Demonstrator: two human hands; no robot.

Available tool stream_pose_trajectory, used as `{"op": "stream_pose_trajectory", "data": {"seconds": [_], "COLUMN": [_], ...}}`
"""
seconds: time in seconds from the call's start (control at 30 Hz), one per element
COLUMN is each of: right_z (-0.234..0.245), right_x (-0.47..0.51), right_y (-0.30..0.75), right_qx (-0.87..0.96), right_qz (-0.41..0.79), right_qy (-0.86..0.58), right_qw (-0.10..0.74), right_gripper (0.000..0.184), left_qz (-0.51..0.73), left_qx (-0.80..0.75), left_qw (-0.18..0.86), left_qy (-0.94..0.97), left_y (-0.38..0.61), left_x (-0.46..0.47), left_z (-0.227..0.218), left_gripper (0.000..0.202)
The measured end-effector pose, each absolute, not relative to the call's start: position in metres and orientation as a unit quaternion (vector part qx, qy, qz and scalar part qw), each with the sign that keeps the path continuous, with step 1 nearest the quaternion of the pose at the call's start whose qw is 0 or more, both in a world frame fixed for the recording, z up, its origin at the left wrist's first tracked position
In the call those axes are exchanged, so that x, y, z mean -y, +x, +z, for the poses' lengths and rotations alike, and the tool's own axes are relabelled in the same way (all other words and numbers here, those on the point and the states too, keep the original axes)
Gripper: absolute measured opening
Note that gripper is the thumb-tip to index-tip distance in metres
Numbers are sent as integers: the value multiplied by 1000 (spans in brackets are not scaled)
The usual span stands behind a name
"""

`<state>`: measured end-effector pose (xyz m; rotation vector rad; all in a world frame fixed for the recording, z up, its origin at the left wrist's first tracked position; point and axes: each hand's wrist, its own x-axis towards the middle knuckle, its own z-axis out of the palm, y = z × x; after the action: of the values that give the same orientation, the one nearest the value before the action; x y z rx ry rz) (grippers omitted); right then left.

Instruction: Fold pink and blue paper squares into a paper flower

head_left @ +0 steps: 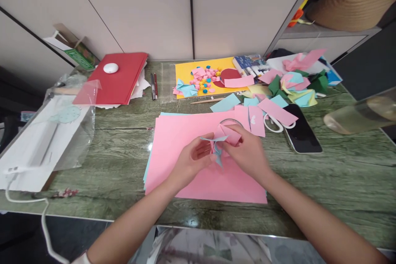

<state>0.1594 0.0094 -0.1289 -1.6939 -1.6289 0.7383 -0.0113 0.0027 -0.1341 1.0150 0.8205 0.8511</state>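
Between my hands, above a stack of pink paper (185, 132), is a small piece of folded pink and light blue paper (218, 148). My left hand (195, 157) grips its left side, thumb and fingers pinching the blue part. With thumb and fingers closed, my right hand (247, 148) holds the pink part on the right. Some of the folds are hidden behind my fingers. Just behind my right hand lies a round clear rim (231, 121), partly covered. Pink paper strips (256, 120) lie beyond it, next to white-handled scissors (272, 124).
A black phone (302, 130) and a clear bottle (361, 114) are on the right. Behind are a yellow sheet (185, 72) with small coloured balls and several paper scraps (297, 80). Red folders (117, 82), a plastic sleeve (71, 140) and a white cable (46, 222) are on the left.
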Motion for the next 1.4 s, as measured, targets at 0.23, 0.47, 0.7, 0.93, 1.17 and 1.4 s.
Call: {"op": "stream_pose_trajectory", "data": {"seconds": [0.23, 0.47, 0.7, 0.93, 1.17, 1.4], "right_z": [-128, -128, -129, -137, -135, -139], "right_x": [-8, -6, -9, -9, -8, -3], "right_y": [158, 157, 157, 156, 150, 142], "right_qx": [620, 612, 616, 630, 620, 627], "right_qz": [264, 234, 266, 276, 285, 225], "right_qy": [-650, -654, -646, -619, -624, -627], "right_qw": [352, 378, 364, 379, 381, 404], "right_gripper": [31, 24, 38, 36, 32, 28], "left_qz": [393, 400, 405, 403, 431, 463], "left_qx": [-364, -329, -356, -353, -385, -434], "left_qw": [711, 746, 758, 786, 750, 675], "left_qy": [456, 419, 368, 308, 322, 377], "left_y": [-11, -10, -10, -1, 1, 10], "left_x": [-1, -1, -2, 4, 7, 23], "left_z": [-133, -130, -134, -127, -136, -141], "left_gripper": [40, 42, 40, 41, 50, 64]}}
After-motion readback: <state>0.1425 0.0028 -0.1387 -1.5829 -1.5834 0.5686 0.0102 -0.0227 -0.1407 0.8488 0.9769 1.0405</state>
